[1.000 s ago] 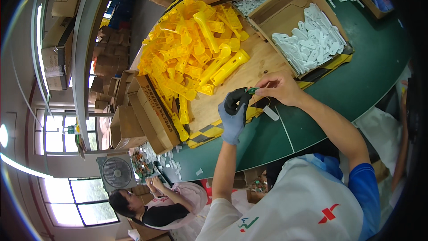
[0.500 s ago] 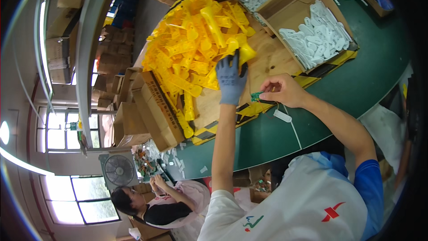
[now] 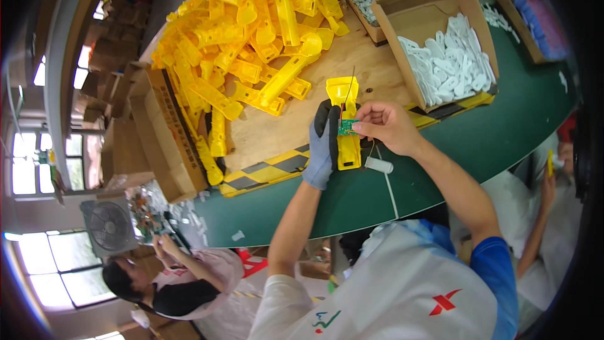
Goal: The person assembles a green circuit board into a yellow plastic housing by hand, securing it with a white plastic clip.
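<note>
In my left hand (image 3: 322,145), gloved in grey and black, is an upturned yellow plastic housing (image 3: 349,151), its hollow side facing up. My right hand (image 3: 391,128), bare, pinches a small green circuit board (image 3: 347,127) over the middle of that housing. Thin wires run from the board, one of them sticking up past the housing's wide end. A small white block (image 3: 379,165) hangs on a wire below my right hand. Whether the board touches the housing, I cannot tell.
A big heap of yellow housings (image 3: 245,44) covers the wooden board (image 3: 371,69) at the far left. Right of it stands a carton (image 3: 393,31) of white plastic pieces (image 3: 450,63). An open carton (image 3: 157,132) leans at left. Co-workers sit at left (image 3: 189,277) and right (image 3: 535,233).
My left hand has drawn a yellow housing from the heap toward me, turned hollow side up. My right hand has brought the circuit board over it. The view has shifted.
</note>
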A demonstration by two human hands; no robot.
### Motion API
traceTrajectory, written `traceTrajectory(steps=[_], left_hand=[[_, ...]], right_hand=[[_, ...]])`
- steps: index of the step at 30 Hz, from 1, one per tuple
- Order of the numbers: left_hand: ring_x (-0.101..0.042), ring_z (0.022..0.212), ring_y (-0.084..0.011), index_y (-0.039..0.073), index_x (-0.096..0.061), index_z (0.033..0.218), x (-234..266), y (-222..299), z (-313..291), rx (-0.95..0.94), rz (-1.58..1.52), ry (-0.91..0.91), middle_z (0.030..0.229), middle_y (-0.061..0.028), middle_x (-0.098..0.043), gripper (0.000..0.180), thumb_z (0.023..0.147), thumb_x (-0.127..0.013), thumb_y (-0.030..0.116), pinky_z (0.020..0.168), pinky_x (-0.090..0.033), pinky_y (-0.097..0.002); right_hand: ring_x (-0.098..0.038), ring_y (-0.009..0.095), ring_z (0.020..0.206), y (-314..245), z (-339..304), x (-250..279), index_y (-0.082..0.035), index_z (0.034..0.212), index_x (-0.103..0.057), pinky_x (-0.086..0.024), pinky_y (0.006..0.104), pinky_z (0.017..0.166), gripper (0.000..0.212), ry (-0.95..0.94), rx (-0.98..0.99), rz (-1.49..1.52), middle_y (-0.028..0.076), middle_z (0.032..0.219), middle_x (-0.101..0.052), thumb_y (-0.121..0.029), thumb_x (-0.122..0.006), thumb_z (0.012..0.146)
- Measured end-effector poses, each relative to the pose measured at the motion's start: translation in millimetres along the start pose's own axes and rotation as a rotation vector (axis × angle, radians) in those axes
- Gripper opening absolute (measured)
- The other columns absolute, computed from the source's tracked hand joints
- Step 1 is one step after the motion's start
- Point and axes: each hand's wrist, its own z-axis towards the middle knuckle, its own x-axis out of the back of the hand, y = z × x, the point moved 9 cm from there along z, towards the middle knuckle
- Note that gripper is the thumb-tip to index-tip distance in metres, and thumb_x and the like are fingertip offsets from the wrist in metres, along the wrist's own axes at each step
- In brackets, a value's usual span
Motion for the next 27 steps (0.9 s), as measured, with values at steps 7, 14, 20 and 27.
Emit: traceTrajectory(steps=[7, 14, 20, 27], left_hand=[[-0.057, 0.116, -0.0196, 0.005, -0.034, 0.147, 4.2, -16.1, -8.6, 0.099, -0.301, -0.186, 0.133, -0.0115, -0.054, 0.052, 0.104, -0.042, 0.033, 0.098, -0.047, -0.0332], [-0.054, 0.118, -0.0163, 0.002, -0.036, 0.146, 5.5, -1.2, -7.9, 0.081, -0.384, -0.124, 0.133, -0.0108, -0.054, 0.051, 0.103, -0.047, 0.028, 0.1, -0.043, -0.0289], [-0.055, 0.109, -0.0129, 0.0, -0.043, 0.143, 3.2, -1.5, -16.5, 0.169, -0.238, -0.124, 0.125, -0.0088, -0.059, 0.05, 0.102, -0.051, 0.029, 0.094, -0.045, -0.0273], [-0.058, 0.094, -0.0102, 0.001, -0.046, 0.141, 6.2, -12.0, -19.6, 0.3, -0.211, -0.119, 0.114, -0.0067, -0.063, 0.047, 0.102, -0.052, 0.028, 0.08, -0.049, -0.0246]], right_hand=[[-0.061, 0.007, 0.079, -10.4, 9.7, -2.3, -0.002, 0.098, -0.064, -0.049, 0.02, 0.07, 0.013, 0.074, 0.079, -0.026, 0.002, 0.089, -0.067, -0.003, -0.071, 0.087], [-0.065, 0.012, 0.087, -23.4, 0.6, 0.0, 0.005, 0.099, -0.063, -0.053, 0.0251, 0.081, 0.015, 0.188, 0.233, -0.069, 0.009, 0.094, -0.068, 0.006, -0.069, 0.085], [-0.064, 0.01, 0.083, -20.6, 8.3, 2.4, 0.005, 0.098, -0.064, -0.053, 0.0233, 0.078, 0.014, 0.221, 0.222, -0.15, 0.009, 0.092, -0.069, 0.004, -0.07, 0.086], [-0.064, 0.009, 0.081, -24.8, 10.0, 3.7, 0.004, 0.095, -0.064, -0.051, 0.0217, 0.075, 0.011, 0.196, 0.235, -0.191, 0.007, 0.091, -0.068, 0.002, -0.071, 0.086]])
